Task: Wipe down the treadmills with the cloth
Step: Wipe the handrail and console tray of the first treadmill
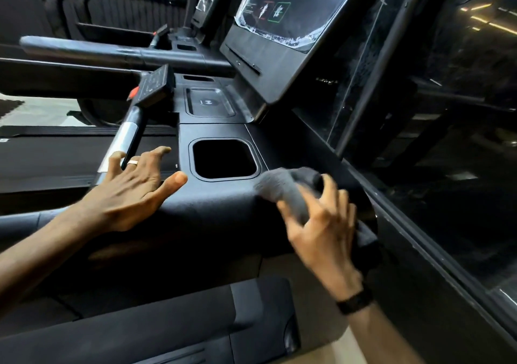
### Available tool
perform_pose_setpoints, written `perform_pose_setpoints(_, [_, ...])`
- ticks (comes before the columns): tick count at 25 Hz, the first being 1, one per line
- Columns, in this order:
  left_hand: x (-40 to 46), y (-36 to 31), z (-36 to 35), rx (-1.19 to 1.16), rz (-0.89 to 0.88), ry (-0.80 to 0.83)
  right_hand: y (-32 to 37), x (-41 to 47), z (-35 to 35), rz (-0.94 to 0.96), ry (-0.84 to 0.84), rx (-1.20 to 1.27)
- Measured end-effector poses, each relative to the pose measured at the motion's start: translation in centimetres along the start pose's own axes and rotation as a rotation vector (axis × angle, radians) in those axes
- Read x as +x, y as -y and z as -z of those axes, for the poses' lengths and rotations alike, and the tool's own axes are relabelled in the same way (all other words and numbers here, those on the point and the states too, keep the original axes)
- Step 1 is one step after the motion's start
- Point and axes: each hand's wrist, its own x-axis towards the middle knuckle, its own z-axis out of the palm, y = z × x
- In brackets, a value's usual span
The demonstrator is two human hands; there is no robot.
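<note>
A black treadmill console (218, 204) fills the middle of the view, with a square cup holder (225, 158) in its top. My right hand (321, 223) is shut on a grey cloth (282, 187), which presses on the console's right front corner beside the cup holder. My left hand (134, 187) rests flat on the console's front edge, fingers spread, thumb near the cup holder, a ring on one finger. The tilted screen (285, 8) stands above, partly under torn plastic film.
A silver and black handlebar (126, 139) with a keypad and red stop button (133, 92) runs left of the console. A shallow tray (209, 103) lies behind the cup holder. More treadmills stand at the back left. A dark glass wall (447, 139) closes the right side.
</note>
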Motion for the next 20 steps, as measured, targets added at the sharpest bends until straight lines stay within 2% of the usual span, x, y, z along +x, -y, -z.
perform_pose_setpoints(3, [0.2, -0.1, 0.0, 0.010, 0.016, 0.020, -2.8, 6.4, -0.8, -0.263, 0.088, -0.141])
perform_pose_setpoints(4, [0.2, -0.1, 0.0, 0.019, 0.020, 0.023, -2.5, 8.4, -1.3, -0.292, 0.133, -0.184])
perform_pose_setpoints(8, [0.2, -0.1, 0.0, 0.015, 0.033, 0.004, 0.9, 9.7, -2.4, -0.071, 0.203, -0.216])
perform_pose_setpoints(10, [0.1, -0.1, 0.0, 0.017, 0.031, -0.002, 1.2, 6.0, -1.6, 0.037, 0.132, -0.133])
perform_pose_setpoints(12, [0.1, -0.1, 0.0, 0.021, 0.034, 0.001, -0.4, 2.2, -0.9, 0.059, 0.034, -0.049])
perform_pose_setpoints(15, [0.1, -0.2, 0.1, 0.027, 0.034, 0.018, -4.5, 1.9, -0.9, -0.096, 0.001, -0.085])
perform_pose_setpoints(18, [0.3, -0.3, 0.0, 0.024, 0.038, 0.000, -5.3, 7.7, -1.3, -0.311, 0.144, -0.204])
perform_pose_setpoints(20, [0.4, -0.2, -0.2, 0.024, 0.035, -0.027, -3.6, 11.7, -2.3, -0.320, 0.277, -0.218])
